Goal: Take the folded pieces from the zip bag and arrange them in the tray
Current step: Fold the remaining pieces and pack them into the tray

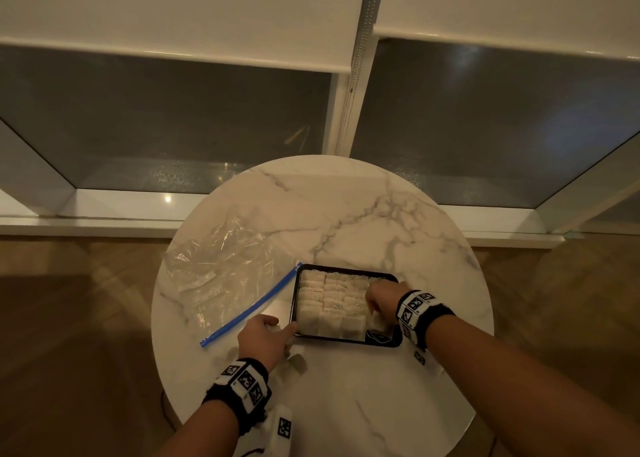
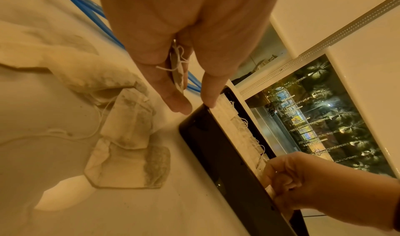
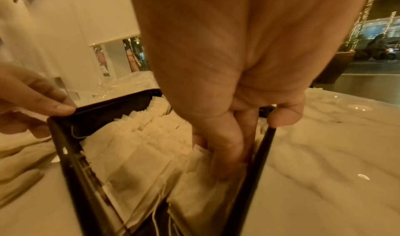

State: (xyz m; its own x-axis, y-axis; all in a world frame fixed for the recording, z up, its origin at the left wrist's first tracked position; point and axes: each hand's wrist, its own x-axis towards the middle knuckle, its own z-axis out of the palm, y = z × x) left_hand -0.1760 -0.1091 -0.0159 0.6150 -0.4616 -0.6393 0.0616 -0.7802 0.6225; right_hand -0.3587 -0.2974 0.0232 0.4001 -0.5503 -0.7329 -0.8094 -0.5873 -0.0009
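Observation:
A black tray [image 1: 346, 269] on the marble table holds rows of white folded pieces [image 1: 332, 300] with strings. My right hand [image 1: 381, 304] reaches into the tray's right side. Its fingers [image 3: 225, 154] point down and press on a piece by the right wall, and the thumb rests on the rim. My left hand [image 1: 266, 335] lies at the tray's near left corner, one fingertip [image 2: 211, 101] touching the rim. It pinches a folded piece [image 2: 178, 72] between its fingers. The clear zip bag [image 1: 221, 276] lies to the left with a few pieces inside.
The bag's blue zipper strip [image 1: 252, 311] runs diagonally between the bag and the tray. Loose folded pieces [image 2: 129, 137] lie on the table under my left wrist. The round table's edge [image 1: 162, 352] is close on the left, with wood floor below.

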